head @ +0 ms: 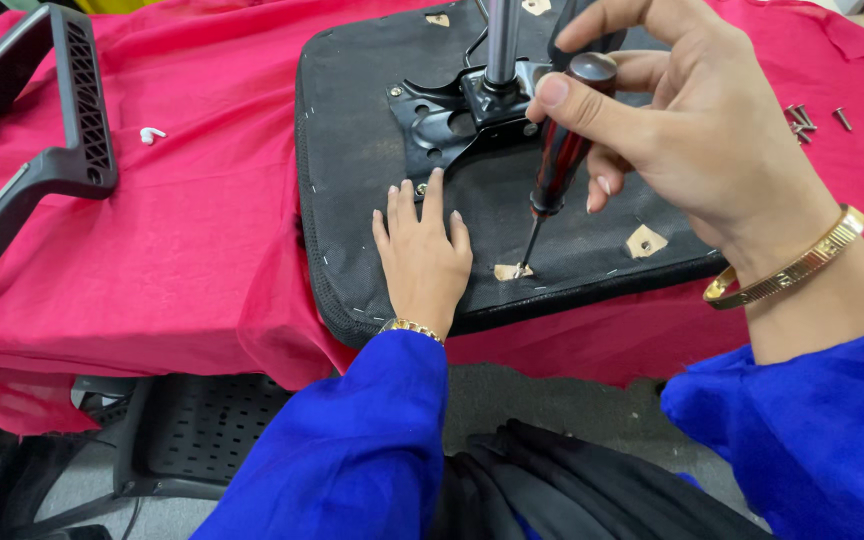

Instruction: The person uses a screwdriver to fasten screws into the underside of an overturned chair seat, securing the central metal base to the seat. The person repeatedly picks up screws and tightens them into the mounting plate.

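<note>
An upturned black chair seat [362,170] lies on a red cloth [192,240], its metal bracket and gas-lift post [500,45] pointing up. My left hand [422,255] rests flat on the seat's near edge, fingers spread. My right hand [672,120] grips a dark red-handled screwdriver [559,155] upright. Its tip sits in a cut-out screw hole [514,271] near the seat's front edge, just right of my left hand.
A black chair armrest [62,130] lies on the cloth at the far left. A small white piece [152,133] sits beside it. Loose screws [807,118] lie at the right. Another cut-out hole [645,241] shows on the seat. A black chair part [192,440] is below the table.
</note>
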